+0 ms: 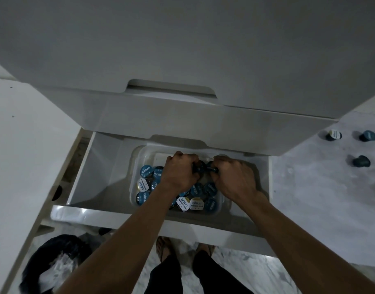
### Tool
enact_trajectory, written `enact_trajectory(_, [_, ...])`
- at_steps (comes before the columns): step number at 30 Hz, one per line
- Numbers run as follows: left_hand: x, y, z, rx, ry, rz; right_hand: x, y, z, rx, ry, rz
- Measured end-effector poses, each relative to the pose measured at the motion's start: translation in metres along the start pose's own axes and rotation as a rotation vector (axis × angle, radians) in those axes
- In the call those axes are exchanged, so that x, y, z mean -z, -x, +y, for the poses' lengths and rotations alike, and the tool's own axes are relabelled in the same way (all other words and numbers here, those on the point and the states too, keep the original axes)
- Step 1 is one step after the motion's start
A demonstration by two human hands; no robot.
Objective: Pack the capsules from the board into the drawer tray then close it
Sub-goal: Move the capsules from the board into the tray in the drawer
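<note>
I see the white drawer (91, 166) pulled open, with the clear tray (137, 153) against its right side, capsules (146, 172) packed along the tray's left and near edges. My left hand (178, 172) curls its fingers round a dark capsule (198, 167) over the tray's far half; my right hand (233, 177) pinches another capsule (212, 167) beside it. Three loose capsules (333, 135) lie on the grey surface (309, 187) at far right.

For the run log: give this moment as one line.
left hand: grips capsules | right hand: grips capsules | tray: partly filled | drawer: open | three capsules: outside drawer
</note>
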State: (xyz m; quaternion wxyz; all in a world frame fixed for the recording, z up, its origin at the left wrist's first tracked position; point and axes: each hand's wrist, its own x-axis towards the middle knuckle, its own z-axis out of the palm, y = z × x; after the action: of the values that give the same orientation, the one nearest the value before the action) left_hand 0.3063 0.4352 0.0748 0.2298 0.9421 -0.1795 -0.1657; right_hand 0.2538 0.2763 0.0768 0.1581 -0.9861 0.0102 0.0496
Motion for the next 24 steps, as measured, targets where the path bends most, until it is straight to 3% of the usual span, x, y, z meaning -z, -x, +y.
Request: enact_trajectory(24, [-0.0015, -0.0044, -0.0053, -0.048, -0.047, -0.064, 0.0053, -0.0033, -0.0007, -0.002, -0.023, -0.134])
